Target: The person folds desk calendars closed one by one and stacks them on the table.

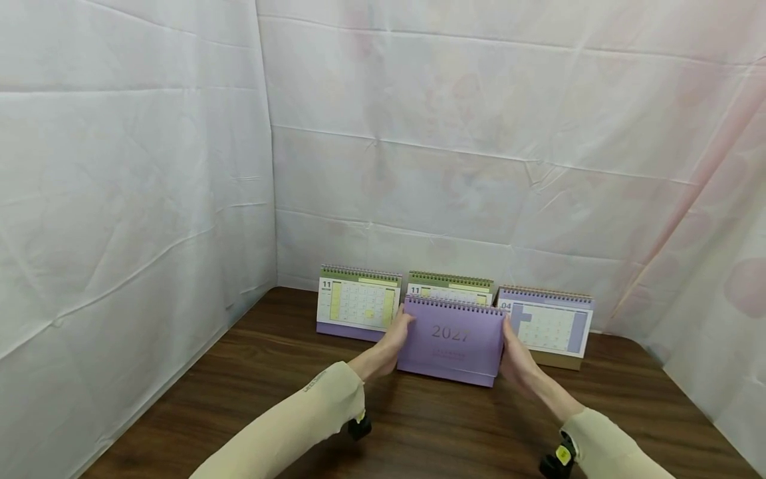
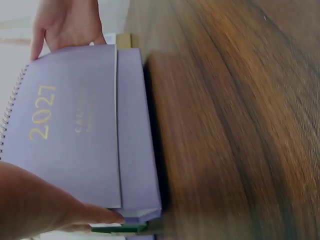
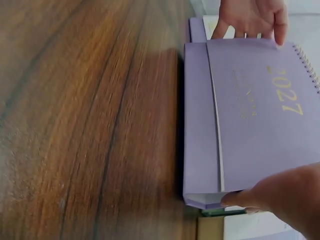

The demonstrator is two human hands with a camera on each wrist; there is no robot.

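A purple spiral-bound desk calendar (image 1: pixel 450 352) with "2027" on its cover stands tilted back, facing me. My left hand (image 1: pixel 393 340) grips its left side edge, thumb towards the front cover. On the opposite edge, my right hand (image 1: pixel 518 357) holds it the same way. Both wrist views show the cover (image 2: pixel 75 125) and the purple base (image 3: pixel 199 120) close to the wood, with a dark shadow along the bottom; whether it touches the table cannot be told. Behind it, a green-topped calendar (image 1: pixel 451 279) is mostly hidden.
Another green-topped calendar (image 1: pixel 358 303) with a purple base stands at the left. A purple-topped one (image 1: pixel 547 326) with a tan base stands at the right. All are on a dark wooden table (image 1: pixel 419 432), with white cloth (image 1: pixel 389 166) hanging behind and at both sides.
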